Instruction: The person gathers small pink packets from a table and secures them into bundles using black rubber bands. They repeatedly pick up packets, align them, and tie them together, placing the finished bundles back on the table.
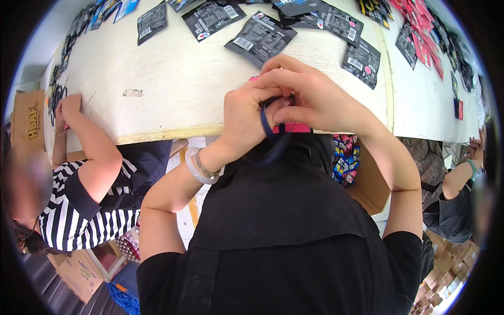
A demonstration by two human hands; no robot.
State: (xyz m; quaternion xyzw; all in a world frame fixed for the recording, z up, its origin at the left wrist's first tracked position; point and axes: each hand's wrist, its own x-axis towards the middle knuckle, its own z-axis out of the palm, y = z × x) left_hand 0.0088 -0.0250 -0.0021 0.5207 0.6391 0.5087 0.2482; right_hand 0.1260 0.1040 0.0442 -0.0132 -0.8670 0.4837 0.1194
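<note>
Both my hands are closed together over the front edge of the white table (173, 97). My left hand (242, 116) has its fingers curled, with a dark blue cord (266, 125) looped by them and hanging down. My right hand (315, 93) pinches close against the left fingertips. What lies between its fingers is mostly hidden. A flat pink-red piece with a dark band (295, 127) shows just under the right hand. Ahead of my hands lies a black printed packet (261, 40), its lower corner near the right knuckles.
More black packets (362, 63) lie along the far side, and red packets (422, 37) are piled at far right. A cardboard box of colourful small packets (345, 157) stands below the table edge. Co-workers sit left, in a striped shirt (84, 220), and right, in a dark top (451, 210).
</note>
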